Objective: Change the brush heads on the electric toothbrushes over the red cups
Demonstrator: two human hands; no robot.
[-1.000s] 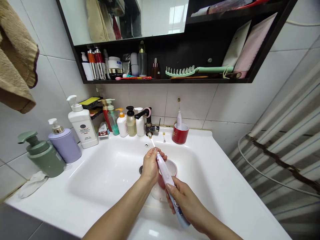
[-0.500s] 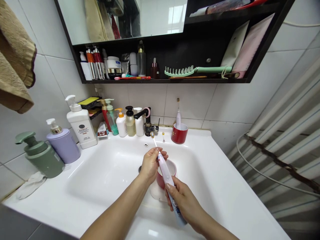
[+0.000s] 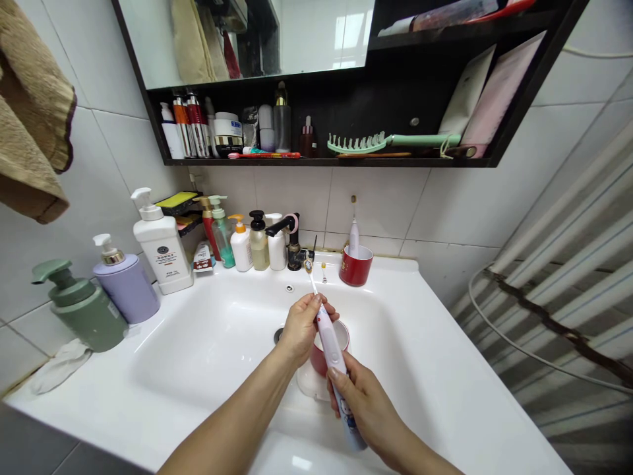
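Observation:
An electric toothbrush [image 3: 330, 338] with a pale handle slants over the sink, its brush head pointing toward the faucet. My right hand [image 3: 364, 399] is closed around the lower handle, where a printed picture partly shows. Up at the neck, just below the brush head, my left hand [image 3: 302, 330] pinches the toothbrush with thumb and fingers. Below the handle, a red cup [image 3: 319, 359] with a white inside stands in the white sink [image 3: 198, 356], partly hidden by the toothbrush and hands.
A second red cup [image 3: 357, 269] holding another electric toothbrush [image 3: 354, 236] stands on the back ledge, right of the black faucet [image 3: 293, 245]. Several pump bottles line the left side, among them a purple bottle [image 3: 129, 287]. A dark shelf [image 3: 277, 162] hangs above.
The toothbrush's head end has swung slightly to the right, and my left hand has moved with it. My right hand keeps its grip on the handle.

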